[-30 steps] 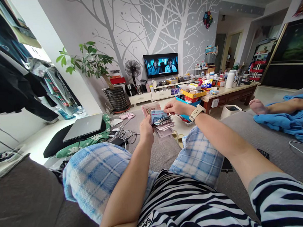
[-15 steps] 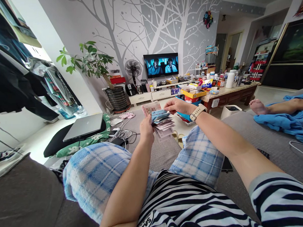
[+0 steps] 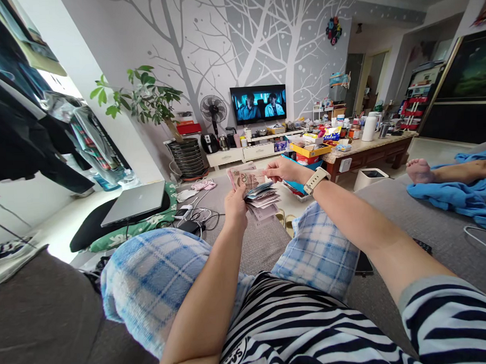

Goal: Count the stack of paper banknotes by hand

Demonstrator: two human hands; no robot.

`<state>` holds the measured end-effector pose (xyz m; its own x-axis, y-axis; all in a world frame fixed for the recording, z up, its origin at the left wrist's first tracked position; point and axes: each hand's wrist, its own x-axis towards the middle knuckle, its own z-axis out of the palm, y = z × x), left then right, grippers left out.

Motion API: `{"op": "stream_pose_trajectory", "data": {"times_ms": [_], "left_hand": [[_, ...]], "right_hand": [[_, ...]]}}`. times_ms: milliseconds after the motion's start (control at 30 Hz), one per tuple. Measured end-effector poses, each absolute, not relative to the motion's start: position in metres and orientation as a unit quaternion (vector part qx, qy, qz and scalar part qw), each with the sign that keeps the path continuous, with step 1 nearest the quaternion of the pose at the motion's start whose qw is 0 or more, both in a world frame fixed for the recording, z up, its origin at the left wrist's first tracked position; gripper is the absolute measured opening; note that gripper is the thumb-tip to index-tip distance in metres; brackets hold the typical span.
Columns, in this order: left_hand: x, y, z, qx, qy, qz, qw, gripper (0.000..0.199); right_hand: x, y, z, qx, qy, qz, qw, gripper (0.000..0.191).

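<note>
Pink banknote [image 3: 251, 177] now lies over the blue notes that topped the wad [image 3: 262, 198] a moment ago. Right hand [image 3: 284, 170], a pale watch [image 3: 315, 180] on its wrist, pinches that note's edge with its fingertips, while the left hand [image 3: 235, 206] closes around the fanned wad from below. The wad is held in the air above the plaid shorts [image 3: 317, 253], with a laptop [image 3: 134, 203] and cables [image 3: 196, 215] lower left beyond it.
</note>
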<state>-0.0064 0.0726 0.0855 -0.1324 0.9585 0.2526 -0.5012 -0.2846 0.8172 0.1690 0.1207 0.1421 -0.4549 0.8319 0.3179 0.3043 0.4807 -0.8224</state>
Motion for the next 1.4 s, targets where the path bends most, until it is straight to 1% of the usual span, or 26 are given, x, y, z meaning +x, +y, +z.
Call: {"op": "stream_pose_trajectory", "data": {"times_ms": [133, 367, 467, 567, 700, 1000, 1400], "left_hand": [[-0.007, 0.078, 0.083, 0.401, 0.287, 0.688, 0.532, 0.024], [-0.007, 0.081, 0.081, 0.405, 0.284, 0.687, 0.533, 0.028], [-0.007, 0.081, 0.081, 0.399, 0.300, 0.685, 0.530, 0.025], [-0.008, 0.080, 0.082, 0.392, 0.329, 0.695, 0.504, 0.021], [-0.008, 0.080, 0.082, 0.379, 0.350, 0.714, 0.473, 0.022], [-0.009, 0.080, 0.082, 0.368, 0.364, 0.713, 0.474, 0.025], [-0.011, 0.087, 0.078, 0.386, 0.379, 0.701, 0.464, 0.024]], "right_hand": [[0.169, 0.123, 0.141, -0.369, -0.774, 0.341, 0.385, 0.031], [0.168, 0.119, 0.143, -0.358, -0.793, 0.338, 0.361, 0.014], [0.168, 0.119, 0.143, -0.357, -0.794, 0.336, 0.360, 0.013], [0.168, 0.118, 0.144, -0.352, -0.795, 0.337, 0.361, 0.013], [0.167, 0.115, 0.146, -0.347, -0.795, 0.347, 0.358, 0.013], [0.167, 0.114, 0.147, -0.340, -0.795, 0.365, 0.346, 0.015], [0.168, 0.113, 0.147, -0.336, -0.797, 0.371, 0.339, 0.015]]}}
